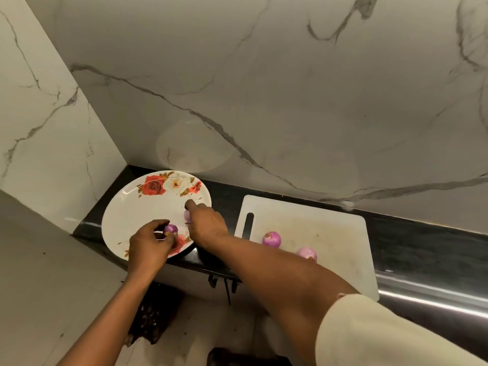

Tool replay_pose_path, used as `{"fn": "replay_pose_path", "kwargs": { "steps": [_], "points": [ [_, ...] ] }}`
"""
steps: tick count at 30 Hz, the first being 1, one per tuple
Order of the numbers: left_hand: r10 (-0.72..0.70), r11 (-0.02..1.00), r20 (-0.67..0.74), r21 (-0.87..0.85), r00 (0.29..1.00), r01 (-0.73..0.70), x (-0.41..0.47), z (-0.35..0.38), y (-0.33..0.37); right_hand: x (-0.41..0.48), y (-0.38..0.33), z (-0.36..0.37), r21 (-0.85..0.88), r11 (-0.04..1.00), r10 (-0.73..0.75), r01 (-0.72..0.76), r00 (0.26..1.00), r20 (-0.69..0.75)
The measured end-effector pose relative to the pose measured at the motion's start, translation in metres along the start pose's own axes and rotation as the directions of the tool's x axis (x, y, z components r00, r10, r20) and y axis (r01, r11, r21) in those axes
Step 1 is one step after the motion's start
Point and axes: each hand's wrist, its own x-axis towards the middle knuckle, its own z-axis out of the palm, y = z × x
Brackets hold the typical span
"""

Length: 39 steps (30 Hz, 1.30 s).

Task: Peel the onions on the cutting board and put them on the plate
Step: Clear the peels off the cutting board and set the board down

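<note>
A white plate point(137, 207) with red and white roses sits on the dark counter at the left. My left hand point(150, 244) curls its fingers round a dark purple onion point(171, 229) over the plate's near rim. My right hand point(207, 223) reaches over the plate's right side and covers most of a pale peeled onion point(187, 215); its grip is hidden. Two unpeeled pink onions point(272, 239) point(307, 253) lie on the white cutting board point(330, 228) to the right.
Marble wall rises right behind the counter point(422, 249) and at the left corner. A steel edge point(433, 289) runs along the counter's front right. A dark bag point(153, 320) sits on the floor below the counter edge.
</note>
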Motion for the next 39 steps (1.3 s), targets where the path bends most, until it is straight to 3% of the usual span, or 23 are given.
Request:
{"fn": "replay_pose_path", "kwargs": {
  "steps": [3,9,18,28,31,39],
  "points": [
    [0.009,1.000,-0.019,-0.030,1.000,-0.009,-0.005,-0.009,0.007,0.003,0.000,0.001,-0.022,0.999,-0.043,0.042,0.998,-0.055],
    [0.126,0.988,-0.010,-0.089,0.992,-0.126,-0.018,-0.001,0.032,-0.020,0.014,-0.027,0.189,0.980,-0.024,0.063,0.978,-0.206],
    [0.310,0.946,0.147,-0.145,0.939,-0.289,-0.046,0.062,0.096,-0.112,0.111,-0.087,0.313,0.949,0.099,0.040,0.904,-0.416],
    [0.474,0.878,0.378,-0.134,0.795,-0.460,-0.104,0.138,0.168,-0.231,0.226,-0.125,0.321,0.935,0.286,-0.153,0.860,-0.422],
    [0.513,0.835,0.432,-0.052,0.742,-0.548,-0.117,0.165,0.182,-0.254,0.248,-0.122,0.326,0.916,0.358,-0.232,0.838,-0.411],
    [0.537,0.723,0.480,0.162,0.694,-0.672,-0.137,0.219,0.206,-0.275,0.275,-0.109,0.320,0.879,0.452,-0.353,0.832,-0.322]
  ]
}}
